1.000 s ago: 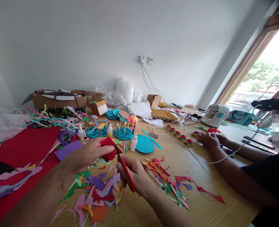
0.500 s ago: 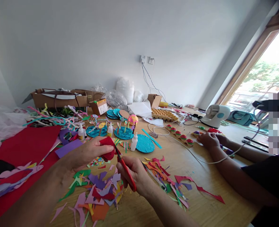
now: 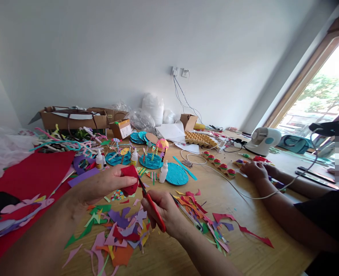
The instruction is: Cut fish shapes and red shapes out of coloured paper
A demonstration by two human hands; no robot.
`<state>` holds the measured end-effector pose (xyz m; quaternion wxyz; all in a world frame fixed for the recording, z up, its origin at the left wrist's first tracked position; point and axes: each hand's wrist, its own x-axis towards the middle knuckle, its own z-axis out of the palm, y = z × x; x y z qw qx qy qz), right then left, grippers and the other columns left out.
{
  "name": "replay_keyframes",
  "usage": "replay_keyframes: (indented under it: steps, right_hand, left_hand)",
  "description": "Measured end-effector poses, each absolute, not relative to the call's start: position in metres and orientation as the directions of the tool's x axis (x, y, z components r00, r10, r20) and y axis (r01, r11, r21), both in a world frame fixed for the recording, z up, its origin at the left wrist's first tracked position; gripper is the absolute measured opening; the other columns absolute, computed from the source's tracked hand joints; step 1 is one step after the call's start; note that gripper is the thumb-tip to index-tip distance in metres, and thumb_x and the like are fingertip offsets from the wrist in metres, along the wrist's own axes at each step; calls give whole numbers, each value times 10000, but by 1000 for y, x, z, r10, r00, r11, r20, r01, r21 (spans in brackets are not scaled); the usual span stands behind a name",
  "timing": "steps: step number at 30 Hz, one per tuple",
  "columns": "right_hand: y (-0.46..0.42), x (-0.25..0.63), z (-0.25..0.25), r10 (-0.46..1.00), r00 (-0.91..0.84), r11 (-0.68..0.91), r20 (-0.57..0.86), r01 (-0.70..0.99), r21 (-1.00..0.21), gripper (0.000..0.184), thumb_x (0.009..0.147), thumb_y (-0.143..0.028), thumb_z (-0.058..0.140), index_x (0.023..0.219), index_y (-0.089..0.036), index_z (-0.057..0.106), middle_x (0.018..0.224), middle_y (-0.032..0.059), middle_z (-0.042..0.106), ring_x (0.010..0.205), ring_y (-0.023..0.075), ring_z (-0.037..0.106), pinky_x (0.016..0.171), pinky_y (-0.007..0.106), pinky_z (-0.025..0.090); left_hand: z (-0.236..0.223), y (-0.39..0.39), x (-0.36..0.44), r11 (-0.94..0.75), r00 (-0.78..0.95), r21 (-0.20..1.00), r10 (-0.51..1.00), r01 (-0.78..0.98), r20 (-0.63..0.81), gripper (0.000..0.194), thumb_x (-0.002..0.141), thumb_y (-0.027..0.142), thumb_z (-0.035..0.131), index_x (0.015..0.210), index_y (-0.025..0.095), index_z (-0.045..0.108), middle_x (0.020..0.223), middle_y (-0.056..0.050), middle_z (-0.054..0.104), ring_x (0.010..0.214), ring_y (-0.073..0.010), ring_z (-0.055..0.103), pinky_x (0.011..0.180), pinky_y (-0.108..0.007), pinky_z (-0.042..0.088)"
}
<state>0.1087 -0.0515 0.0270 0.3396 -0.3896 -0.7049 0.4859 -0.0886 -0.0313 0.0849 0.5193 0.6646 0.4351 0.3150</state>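
Observation:
My left hand (image 3: 109, 182) pinches a small piece of red paper (image 3: 129, 180) above the table. My right hand (image 3: 165, 212) is closed round the red handles of a pair of scissors (image 3: 155, 212). Their dark blades point up and left and meet the right edge of the red paper. Below my hands lies a heap of coloured paper scraps (image 3: 123, 232) in purple, pink, orange and green. Just beyond are a white glue bottle (image 3: 163, 172) and a round blue disc (image 3: 176, 174).
At right, a co-worker's hands (image 3: 255, 170) rest on the table near a row of red-and-green painted egg-carton cups (image 3: 223, 167). A white cable (image 3: 235, 189) crosses the table. Behind stand a fan (image 3: 263, 141), egg tray (image 3: 199, 140) and cardboard box (image 3: 74, 119). Red sheets (image 3: 34, 172) lie left.
The scissor blades and the red paper have shifted slightly against each other, and a red flap beside the blades shows less now. Both hands stay almost in place; the view moved a little.

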Motion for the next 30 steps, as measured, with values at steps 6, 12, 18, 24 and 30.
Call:
replay_keyframes:
  steps: [6,12,18,24,30]
  right_hand:
    - [-50,110,25,876,-477,176,74,172,-969,446,840,-556,582,616,-196,442,474,-65,404,412,76,405,386,179,283]
    - [-49,108,25,878,-474,157,69,149,-976,456,827,-561,599,608,-196,437,466,-69,411,401,70,417,376,167,283]
    - [-49,108,25,880,-474,109,32,135,-985,481,807,-605,604,610,-200,437,432,-74,422,375,72,425,358,162,293]
    - [-50,108,27,887,-460,121,46,136,-983,452,838,-570,577,622,-191,460,424,-71,448,365,64,411,365,158,292]
    - [-49,107,25,885,-464,111,38,132,-985,427,846,-537,568,619,-193,455,420,-74,445,356,60,409,362,156,295]
  left_hand:
    - [87,-31,-85,-23,350,987,936,161,-35,259,665,428,710,719,188,631,662,33,584,637,-128,463,598,-238,366]
    - [88,-30,-85,-32,352,991,936,129,-15,224,672,394,717,712,185,647,657,28,610,611,-111,481,577,-222,380]
    - [90,-30,-85,-26,445,995,895,98,-21,164,778,356,657,759,195,630,681,17,678,574,-105,547,580,-232,448]
    - [90,-30,-84,-13,369,999,929,50,-6,144,755,305,701,785,196,611,653,33,676,566,-87,549,568,-202,436]
    - [90,-29,-78,18,259,1000,966,24,-23,221,648,315,755,779,180,639,608,43,631,559,-90,523,593,-214,432]
